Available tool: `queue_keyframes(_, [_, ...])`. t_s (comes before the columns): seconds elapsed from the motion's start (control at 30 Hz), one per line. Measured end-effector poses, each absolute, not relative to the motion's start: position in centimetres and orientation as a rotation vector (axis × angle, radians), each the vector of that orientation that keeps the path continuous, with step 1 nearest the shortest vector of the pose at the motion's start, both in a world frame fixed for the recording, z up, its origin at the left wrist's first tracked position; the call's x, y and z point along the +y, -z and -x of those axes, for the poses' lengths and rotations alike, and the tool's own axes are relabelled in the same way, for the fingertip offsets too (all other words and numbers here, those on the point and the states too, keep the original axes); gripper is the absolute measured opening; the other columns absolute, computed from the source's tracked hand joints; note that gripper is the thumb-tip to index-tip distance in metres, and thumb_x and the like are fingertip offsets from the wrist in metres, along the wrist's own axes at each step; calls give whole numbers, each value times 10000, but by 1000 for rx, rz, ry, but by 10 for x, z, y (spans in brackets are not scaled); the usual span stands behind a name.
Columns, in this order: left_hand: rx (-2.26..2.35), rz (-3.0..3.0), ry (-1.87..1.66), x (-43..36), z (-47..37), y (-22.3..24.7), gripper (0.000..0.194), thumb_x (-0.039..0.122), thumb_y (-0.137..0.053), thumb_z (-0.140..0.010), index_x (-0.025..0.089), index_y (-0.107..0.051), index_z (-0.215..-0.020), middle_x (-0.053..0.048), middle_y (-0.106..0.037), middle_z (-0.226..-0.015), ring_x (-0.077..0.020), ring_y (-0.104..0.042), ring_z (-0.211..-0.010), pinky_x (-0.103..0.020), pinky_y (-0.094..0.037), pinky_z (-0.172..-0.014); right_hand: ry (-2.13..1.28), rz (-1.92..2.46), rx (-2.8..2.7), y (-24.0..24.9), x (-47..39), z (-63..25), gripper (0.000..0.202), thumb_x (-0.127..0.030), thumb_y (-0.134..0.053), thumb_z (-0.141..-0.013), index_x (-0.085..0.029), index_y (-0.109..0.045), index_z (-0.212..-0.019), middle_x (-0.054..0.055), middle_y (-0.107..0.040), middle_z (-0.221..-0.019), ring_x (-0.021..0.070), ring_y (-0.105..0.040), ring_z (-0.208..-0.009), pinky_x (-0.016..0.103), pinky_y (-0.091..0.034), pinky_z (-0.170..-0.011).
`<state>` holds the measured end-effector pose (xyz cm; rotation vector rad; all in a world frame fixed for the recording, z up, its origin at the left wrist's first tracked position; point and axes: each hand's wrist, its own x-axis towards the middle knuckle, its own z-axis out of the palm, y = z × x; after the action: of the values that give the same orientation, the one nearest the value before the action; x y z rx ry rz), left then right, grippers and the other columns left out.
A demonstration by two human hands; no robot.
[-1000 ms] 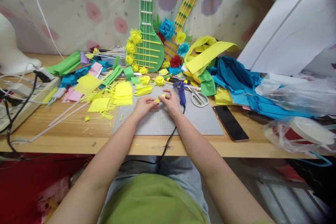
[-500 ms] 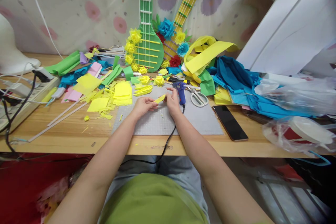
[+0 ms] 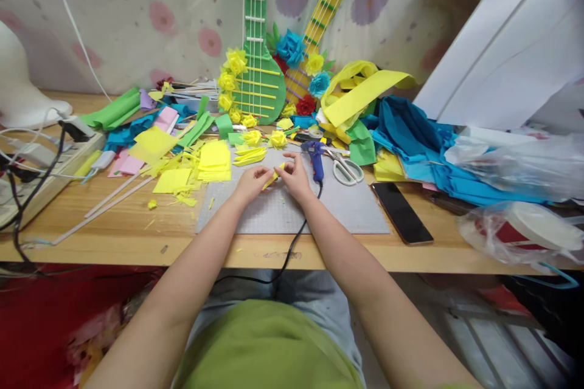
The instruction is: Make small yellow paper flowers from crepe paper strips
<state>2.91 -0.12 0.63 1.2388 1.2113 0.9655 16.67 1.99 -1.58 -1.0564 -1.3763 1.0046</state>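
Note:
Over the grey cutting mat [image 3: 347, 213], a small strip of yellow crepe paper [image 3: 275, 177] is pinched between my two hands. My left hand [image 3: 252, 184] grips its left end with closed fingertips. At its other end my right hand [image 3: 294, 178] closes thumb and fingers on it, partly covering it. Just right of that hand lies a blue glue gun [image 3: 314, 160], its black cord running down past my wrist. White-handled scissors [image 3: 347, 170] rest beside the glue gun. Folded yellow paper pieces [image 3: 249, 156] and a yellow paper flower [image 3: 278, 139] lie behind my hands.
A green paper guitar [image 3: 260, 91] with yellow flowers and a yellow one [image 3: 314, 30] lean at the back. Stacked yellow paper squares [image 3: 214, 161] lie left. A phone [image 3: 401, 213], blue crepe paper [image 3: 410, 130] and a bagged cup [image 3: 524, 228] are right; a power strip [image 3: 55, 179] stands far left.
My right hand has shifted slightly left, closer to my left hand. The yellow strip has tilted and shows less between the fingers.

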Motion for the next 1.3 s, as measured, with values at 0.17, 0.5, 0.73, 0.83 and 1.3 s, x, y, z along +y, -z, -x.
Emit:
queue_keyframes(0.17, [1278, -1275, -1037, -1, -34, 4, 234, 374, -592, -717, 144, -554, -733, -20, -647, -659, -142, -637, -627, -204, -459, -487, -951, 1052, -1375, 16, 20, -163, 388, -282, -593, -672, -236, -391, -1000, -88, -419, -563, 112, -428, -523, 247, -336, -562])
queue_keyframes(0.5, [1379, -1297, -1034, 1, -31, 4, 300, 418, -601, -716, 152, -482, -644, 10, -581, -504, -87, -532, -390, -183, -406, -388, -915, 1071, -1140, 15, 23, -167, 402, -277, -598, -660, -227, -357, -979, -100, -444, -562, 92, -429, -506, 222, -329, -535])
queue_keyframes(0.73, [1463, -1391, -935, 0, -21, -1, 282, 412, -584, -725, 161, -491, -637, 8, -596, -526, -89, -535, -401, -175, -371, -356, -913, 1093, -1102, 16, 25, -167, 394, -270, -597, -650, -229, -354, -957, -103, -439, -551, 95, -444, -503, 219, -332, -529])
queue_keyframes(0.83, [1554, -1454, -904, -1, -17, -5, 346, 465, -583, -710, 167, -471, -574, 27, -548, -448, -83, -493, -352, -181, -357, -346, -922, 1094, -1104, 14, 24, -166, 397, -275, -594, -651, -230, -341, -954, -104, -443, -549, 99, -458, -504, 219, -335, -529])
queue_keyframes(1.3, [1528, -1253, -925, 1, -7, -10, 387, 474, -507, -773, 158, -464, -554, 29, -498, -400, -76, -456, -314, -177, -326, -317, -951, 1176, -1012, 18, 31, -175, 363, -247, -578, -656, -230, -351, -939, -121, -410, -539, 85, -466, -500, 217, -368, -543])
